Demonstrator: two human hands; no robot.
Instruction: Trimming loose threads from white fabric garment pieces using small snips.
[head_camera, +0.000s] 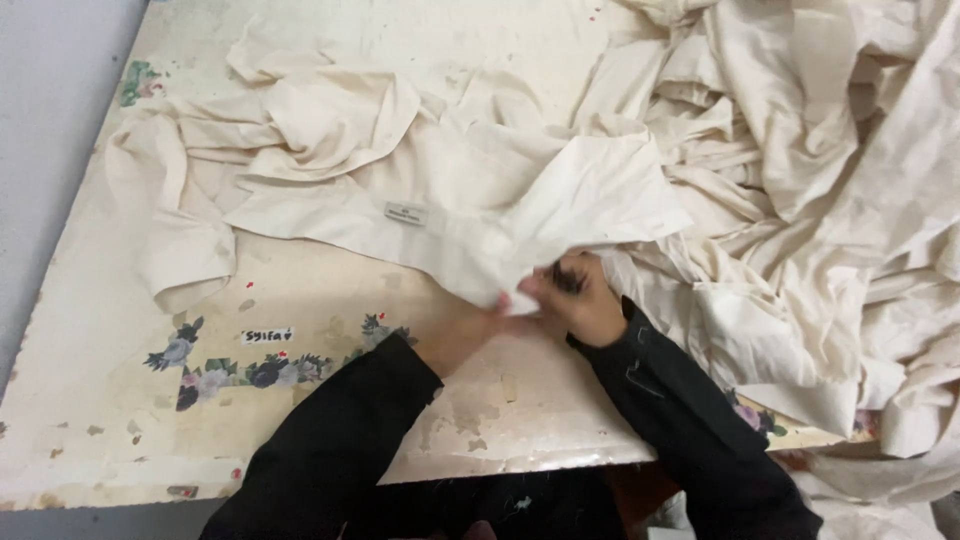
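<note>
Both grips pinched one corner of the cream garment (440, 215), left hand (470, 330) beside right hand (580, 300); keeping that fold taut above the counter (330, 290) seemed wise.

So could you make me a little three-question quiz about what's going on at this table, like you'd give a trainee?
1. True or false: both hands meet at the edge of the cream cloth.
2. What sits on the cloth left of the hands? A) small grey label B) red button C) scissors
3. What decorates the table near its front edge?

Key: 1 true. 2 A, the small grey label. 3 a printed band of flowers.
</note>
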